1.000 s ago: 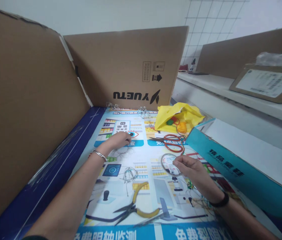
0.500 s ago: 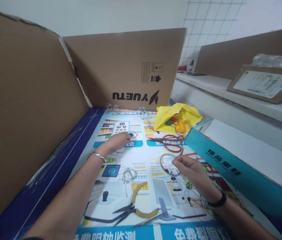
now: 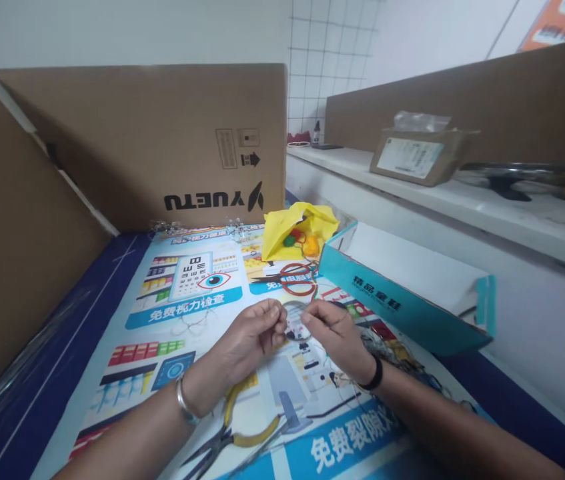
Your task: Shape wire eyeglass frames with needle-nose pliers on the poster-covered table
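Between my two hands a thin round wire hoop (image 3: 299, 339) stands over the printed sheet. My right hand (image 3: 336, 337) pinches its right side between thumb and fingers. Close to the hoop's left side is my left hand (image 3: 259, 333), fingers curled and thumb pressed on them; whatever they may hold is too small to see. Just beyond the hoop lie red-handled scissors (image 3: 298, 279). Yellow-handled pliers (image 3: 235, 437) rest with handles spread, below my left hand.
A yellow bag (image 3: 282, 230) with coloured yarn balls (image 3: 311, 245) stands behind the scissors. To the right is an open teal box (image 3: 392, 307). Cardboard panels (image 3: 137, 147) wall off the back and left. Tangled wire (image 3: 397, 353) lies beside my right forearm.
My left hand has moved from the eye-chart picture across to the hoop's left side. My right hand keeps its pinch on the hoop. The camera view has turned to the right.
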Demonstrator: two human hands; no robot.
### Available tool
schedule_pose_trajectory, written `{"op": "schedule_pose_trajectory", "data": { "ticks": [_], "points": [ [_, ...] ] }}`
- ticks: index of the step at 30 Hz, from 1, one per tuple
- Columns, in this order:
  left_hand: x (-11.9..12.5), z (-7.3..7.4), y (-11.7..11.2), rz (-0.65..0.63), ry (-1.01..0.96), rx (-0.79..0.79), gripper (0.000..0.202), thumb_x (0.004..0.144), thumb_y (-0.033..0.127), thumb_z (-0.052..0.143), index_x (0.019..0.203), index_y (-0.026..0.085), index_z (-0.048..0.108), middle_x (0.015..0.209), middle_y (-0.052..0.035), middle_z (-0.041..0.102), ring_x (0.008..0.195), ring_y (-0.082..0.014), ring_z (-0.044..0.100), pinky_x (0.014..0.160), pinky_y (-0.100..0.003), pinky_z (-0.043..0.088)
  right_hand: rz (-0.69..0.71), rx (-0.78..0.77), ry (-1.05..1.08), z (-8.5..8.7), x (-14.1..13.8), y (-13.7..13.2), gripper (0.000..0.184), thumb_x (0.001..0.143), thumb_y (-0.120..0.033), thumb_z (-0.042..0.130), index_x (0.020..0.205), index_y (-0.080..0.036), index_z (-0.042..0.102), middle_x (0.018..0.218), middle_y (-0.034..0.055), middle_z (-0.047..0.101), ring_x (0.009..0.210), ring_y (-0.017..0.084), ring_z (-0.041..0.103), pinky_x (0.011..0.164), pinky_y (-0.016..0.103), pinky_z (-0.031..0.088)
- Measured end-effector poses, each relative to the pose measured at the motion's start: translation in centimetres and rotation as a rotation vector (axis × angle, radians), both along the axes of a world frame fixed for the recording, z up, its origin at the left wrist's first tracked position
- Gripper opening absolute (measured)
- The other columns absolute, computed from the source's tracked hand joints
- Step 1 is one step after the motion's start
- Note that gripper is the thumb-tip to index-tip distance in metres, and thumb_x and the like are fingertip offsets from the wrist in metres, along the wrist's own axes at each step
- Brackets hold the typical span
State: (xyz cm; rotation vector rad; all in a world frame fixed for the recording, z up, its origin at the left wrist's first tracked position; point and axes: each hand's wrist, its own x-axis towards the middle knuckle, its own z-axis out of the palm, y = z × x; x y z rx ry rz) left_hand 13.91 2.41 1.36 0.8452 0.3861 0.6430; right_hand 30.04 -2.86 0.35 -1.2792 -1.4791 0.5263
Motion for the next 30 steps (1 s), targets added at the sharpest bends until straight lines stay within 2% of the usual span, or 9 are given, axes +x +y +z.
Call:
{"op": "schedule_pose_trajectory", "data": {
  "ticks": [4,11,20,30],
  "points": [
    [0.1,-0.4,0.0,-0.026,-0.036,-0.054,0.012,0.084,0.019,0.056,0.074,0.012,0.054,0.068,-0.0003,0.048,0.058,-0.0068,0.045,0.058,-0.019,0.037,0.040,0.028,-0.065,0.2,-0.7,-0.4,0.019,0.080,-0.025,0.051,0.062,-0.018,0.051,0.055,-0.0041,0.048,0.052,0.008,0.043,0.051,0.019,0.035],
    [0.2,-0.3,-0.3,-0.056,-0.060,-0.075,0.011,0.082,0.018,0.058,0.074,0.011,0.056,0.068,-0.0006,0.050,0.059,-0.0071,0.047,0.059,-0.019,0.038,0.053,0.026,-0.085,0.2,-1.2,-0.7,0.016,0.080,-0.022,0.051,0.064,-0.018,0.053,0.058,-0.0034,0.054,0.055,0.008,0.047,0.053,0.019,0.037],
    [0.4,-0.5,-0.4,-0.028,-0.007,-0.067,0.018,0.076,0.027,0.067,0.072,0.012,0.057,0.067,-0.0010,0.052,0.057,-0.0076,0.048,0.056,-0.019,0.039,0.019,-0.015,-0.085,0.2,-1.1,-0.5,0.017,0.080,-0.024,0.051,0.064,-0.018,0.052,0.057,-0.0034,0.053,0.054,0.008,0.047,0.053,0.019,0.038],
    [0.6,-1.5,-0.3,-0.018,-0.062,-0.116,0.016,0.083,0.025,0.058,0.075,0.011,0.057,0.072,-0.0023,0.051,0.063,-0.0093,0.050,0.061,-0.021,0.040,0.006,-0.061,-0.080,-0.3,-1.0,-0.2,0.017,0.079,-0.022,0.050,0.062,-0.018,0.051,0.055,-0.0045,0.050,0.052,0.007,0.044,0.050,0.018,0.036]
  ]
}}
